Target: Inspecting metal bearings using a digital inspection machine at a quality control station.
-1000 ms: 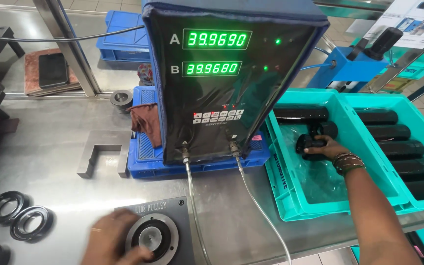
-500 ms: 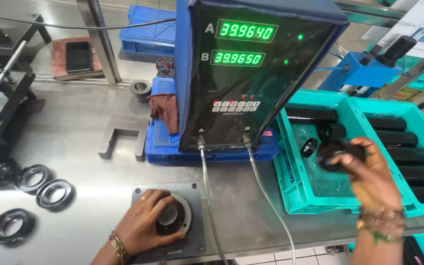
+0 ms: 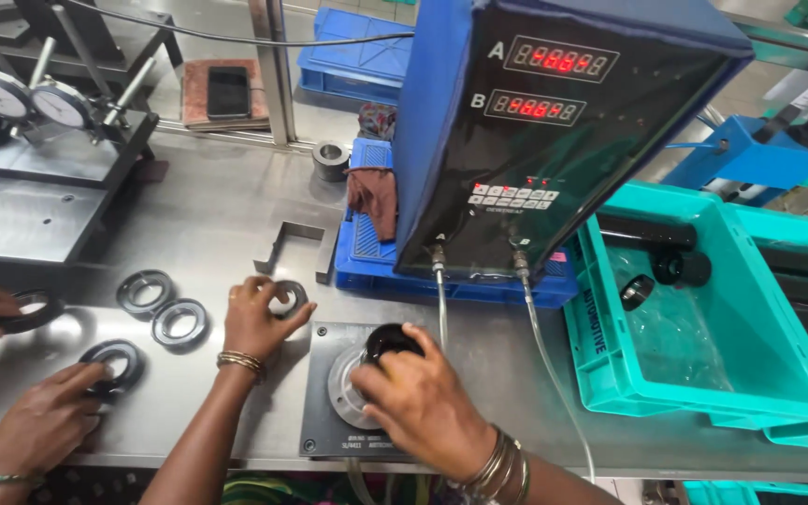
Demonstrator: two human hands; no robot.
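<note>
Head view shows our right hand clamped over a black cylindrical part seated on the round fixture of the grey plate, while our left hand pinches a black ring on the steel bench (another person's hands work further left).

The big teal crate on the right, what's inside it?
Inside the teal crate lie a long black tube, a shorter black piece and a small black ring, on crinkly clear plastic. Whatever lies under the plastic is hidden.
</note>
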